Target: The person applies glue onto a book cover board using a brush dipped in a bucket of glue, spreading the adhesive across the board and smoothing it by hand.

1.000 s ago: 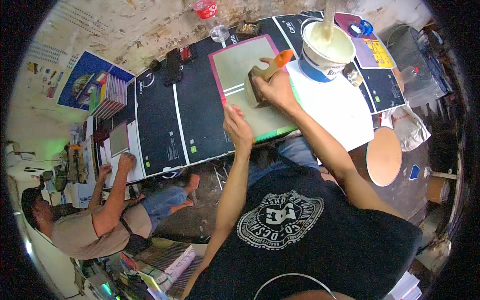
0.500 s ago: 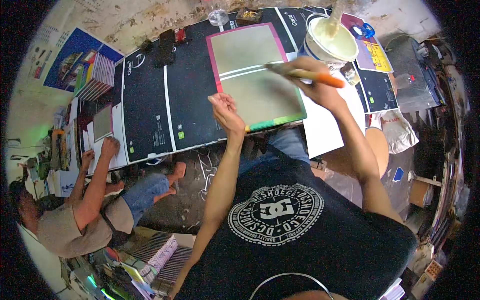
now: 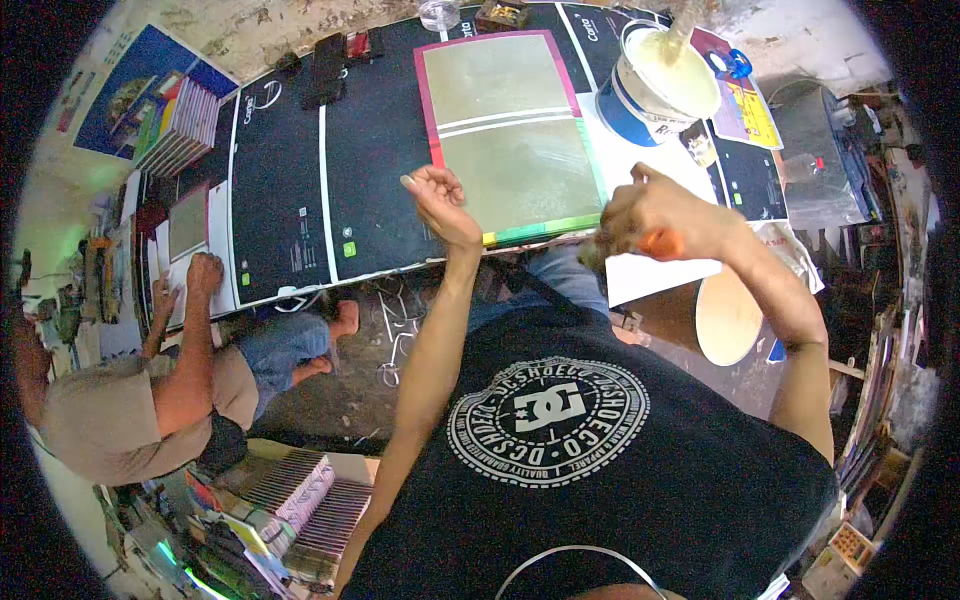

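**One taped board point(image 3: 525, 180), brush point(image 3: 660, 243) off its near right corner**

Right hand point(image 3: 680, 212): grip closed round the orange handle, blurred bristles pointing left, toward the corner. Board lies flat on table point(image 3: 375, 170), long axis running away from the person. Left hand point(image 3: 445, 212) nearer, at left edge; fingers loosely curled, nothing seen in them; contact unclear.

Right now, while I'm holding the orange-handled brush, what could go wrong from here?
The orange-handled brush in your right hand might drip onto the large white paper sheet if it's wet. That sheet overhangs the near edge of the black tabletop, so it could get snagged. The tall pale stick standing out of the white-and-blue plastic bucket could be knocked, perhaps tipping the bucket and spilling its pale contents.
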A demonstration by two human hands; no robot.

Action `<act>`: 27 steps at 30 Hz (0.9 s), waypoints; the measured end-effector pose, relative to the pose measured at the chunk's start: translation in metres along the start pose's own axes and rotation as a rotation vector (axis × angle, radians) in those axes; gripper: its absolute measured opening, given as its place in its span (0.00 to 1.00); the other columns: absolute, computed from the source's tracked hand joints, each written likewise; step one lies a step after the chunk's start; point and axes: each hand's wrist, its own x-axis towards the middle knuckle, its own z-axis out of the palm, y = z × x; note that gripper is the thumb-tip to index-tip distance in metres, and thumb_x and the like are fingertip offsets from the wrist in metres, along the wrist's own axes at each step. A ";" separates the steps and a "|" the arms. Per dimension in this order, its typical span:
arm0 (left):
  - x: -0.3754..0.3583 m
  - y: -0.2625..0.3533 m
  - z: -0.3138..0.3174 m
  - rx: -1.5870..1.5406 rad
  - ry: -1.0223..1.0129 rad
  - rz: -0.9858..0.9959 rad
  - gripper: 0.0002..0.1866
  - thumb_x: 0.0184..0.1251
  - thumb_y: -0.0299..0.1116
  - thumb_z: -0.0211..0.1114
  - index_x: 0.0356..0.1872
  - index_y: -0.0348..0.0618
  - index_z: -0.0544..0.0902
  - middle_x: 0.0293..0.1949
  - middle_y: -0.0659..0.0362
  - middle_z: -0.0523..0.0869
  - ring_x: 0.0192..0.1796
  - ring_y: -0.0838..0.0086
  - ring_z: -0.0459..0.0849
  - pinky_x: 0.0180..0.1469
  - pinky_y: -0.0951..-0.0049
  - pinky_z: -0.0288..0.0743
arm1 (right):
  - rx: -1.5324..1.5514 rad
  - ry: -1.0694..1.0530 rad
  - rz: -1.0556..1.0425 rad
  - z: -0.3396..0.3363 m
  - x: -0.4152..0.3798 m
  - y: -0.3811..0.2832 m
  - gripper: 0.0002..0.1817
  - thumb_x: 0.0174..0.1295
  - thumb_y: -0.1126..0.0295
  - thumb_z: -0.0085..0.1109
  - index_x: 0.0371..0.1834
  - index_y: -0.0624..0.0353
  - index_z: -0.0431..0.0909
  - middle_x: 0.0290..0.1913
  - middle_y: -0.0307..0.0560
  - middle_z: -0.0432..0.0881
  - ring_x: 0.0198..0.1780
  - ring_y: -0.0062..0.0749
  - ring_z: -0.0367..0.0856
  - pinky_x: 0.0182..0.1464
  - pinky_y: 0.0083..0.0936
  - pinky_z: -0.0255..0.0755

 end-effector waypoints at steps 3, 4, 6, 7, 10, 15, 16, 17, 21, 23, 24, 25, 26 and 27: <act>-0.002 -0.001 -0.002 0.065 -0.031 0.038 0.31 0.74 0.65 0.34 0.30 0.47 0.69 0.22 0.65 0.70 0.22 0.82 0.65 0.24 0.82 0.57 | -0.160 0.384 0.016 -0.030 0.020 0.003 0.15 0.54 0.58 0.55 0.44 0.42 0.85 0.43 0.37 0.81 0.50 0.33 0.76 0.48 0.38 0.64; -0.001 0.000 -0.002 0.093 -0.044 0.051 0.31 0.74 0.64 0.34 0.29 0.47 0.69 0.22 0.65 0.69 0.22 0.82 0.65 0.24 0.82 0.57 | -0.181 0.455 -0.022 -0.030 0.034 0.010 0.16 0.53 0.58 0.55 0.44 0.43 0.85 0.44 0.37 0.80 0.51 0.34 0.75 0.49 0.38 0.63; -0.004 0.006 0.003 0.133 -0.050 0.030 0.30 0.76 0.61 0.32 0.29 0.46 0.68 0.22 0.65 0.69 0.24 0.82 0.64 0.27 0.81 0.58 | -0.213 0.561 -0.138 -0.013 0.063 0.038 0.17 0.52 0.57 0.56 0.44 0.44 0.84 0.44 0.38 0.80 0.51 0.34 0.75 0.50 0.37 0.62; -0.005 0.007 0.005 0.153 -0.056 0.018 0.30 0.77 0.59 0.31 0.29 0.45 0.68 0.23 0.65 0.68 0.25 0.82 0.64 0.28 0.81 0.58 | -0.159 0.483 -0.121 0.005 0.065 0.049 0.16 0.52 0.57 0.56 0.43 0.44 0.84 0.44 0.38 0.80 0.51 0.34 0.75 0.50 0.37 0.62; -0.002 0.000 0.000 0.195 -0.082 0.049 0.30 0.77 0.59 0.32 0.28 0.45 0.68 0.23 0.65 0.68 0.24 0.82 0.65 0.27 0.81 0.58 | -0.047 0.220 0.018 0.026 0.043 0.065 0.15 0.52 0.58 0.57 0.41 0.44 0.85 0.42 0.41 0.79 0.51 0.35 0.75 0.52 0.40 0.62; -0.004 0.002 0.002 0.195 -0.088 0.056 0.29 0.78 0.57 0.32 0.29 0.44 0.69 0.22 0.64 0.68 0.24 0.83 0.65 0.26 0.81 0.58 | -0.001 0.026 0.134 0.015 -0.037 0.045 0.12 0.47 0.65 0.65 0.38 0.43 0.85 0.41 0.38 0.79 0.50 0.33 0.75 0.54 0.43 0.60; -0.004 0.003 0.003 0.193 -0.092 0.051 0.29 0.78 0.57 0.32 0.29 0.44 0.69 0.22 0.64 0.68 0.24 0.82 0.65 0.26 0.81 0.58 | 0.085 -0.035 0.192 0.008 -0.046 0.039 0.12 0.46 0.69 0.68 0.36 0.44 0.85 0.38 0.36 0.81 0.50 0.34 0.76 0.55 0.45 0.60; -0.004 0.003 0.005 0.190 -0.090 0.044 0.29 0.78 0.57 0.33 0.29 0.44 0.69 0.22 0.64 0.69 0.24 0.82 0.65 0.26 0.81 0.58 | 0.072 0.014 0.193 0.010 -0.056 0.040 0.09 0.49 0.68 0.68 0.35 0.46 0.85 0.37 0.36 0.83 0.46 0.34 0.78 0.56 0.41 0.61; -0.005 0.001 0.006 0.269 -0.078 0.076 0.28 0.79 0.54 0.34 0.28 0.43 0.70 0.22 0.64 0.70 0.23 0.82 0.65 0.26 0.80 0.59 | 0.185 0.702 0.322 0.016 -0.052 0.044 0.11 0.53 0.69 0.67 0.40 0.57 0.83 0.37 0.46 0.83 0.42 0.38 0.81 0.46 0.32 0.74; -0.004 0.004 0.006 0.346 -0.086 0.095 0.28 0.79 0.53 0.34 0.28 0.43 0.71 0.22 0.64 0.71 0.24 0.82 0.65 0.26 0.80 0.59 | 0.622 1.118 0.748 0.023 0.010 0.018 0.15 0.54 0.65 0.67 0.43 0.59 0.82 0.37 0.49 0.83 0.43 0.35 0.81 0.48 0.30 0.73; -0.007 0.006 0.010 0.371 -0.087 0.086 0.27 0.79 0.53 0.34 0.28 0.43 0.71 0.22 0.64 0.71 0.24 0.82 0.66 0.25 0.80 0.59 | 0.534 1.155 0.658 0.045 0.023 0.029 0.16 0.55 0.64 0.67 0.44 0.60 0.82 0.36 0.50 0.83 0.41 0.34 0.81 0.46 0.28 0.74; -0.009 0.008 0.012 0.395 -0.090 0.077 0.27 0.79 0.52 0.34 0.28 0.43 0.71 0.22 0.64 0.71 0.24 0.83 0.66 0.25 0.81 0.59 | 0.443 1.190 0.571 0.056 0.036 0.035 0.18 0.56 0.62 0.66 0.46 0.60 0.82 0.34 0.50 0.83 0.39 0.34 0.82 0.45 0.27 0.74; -0.009 0.008 0.011 0.392 -0.105 0.058 0.27 0.79 0.54 0.34 0.29 0.44 0.71 0.22 0.64 0.71 0.24 0.83 0.66 0.25 0.81 0.59 | 0.438 1.159 0.540 0.064 0.040 0.034 0.17 0.57 0.59 0.65 0.43 0.60 0.83 0.32 0.50 0.84 0.35 0.34 0.82 0.40 0.27 0.75; -0.009 0.008 0.009 0.390 -0.122 0.036 0.28 0.78 0.56 0.34 0.30 0.44 0.71 0.23 0.64 0.71 0.24 0.83 0.67 0.25 0.82 0.59 | 0.477 1.151 0.595 0.069 0.036 0.040 0.17 0.57 0.58 0.64 0.41 0.60 0.83 0.31 0.50 0.84 0.33 0.35 0.83 0.39 0.28 0.76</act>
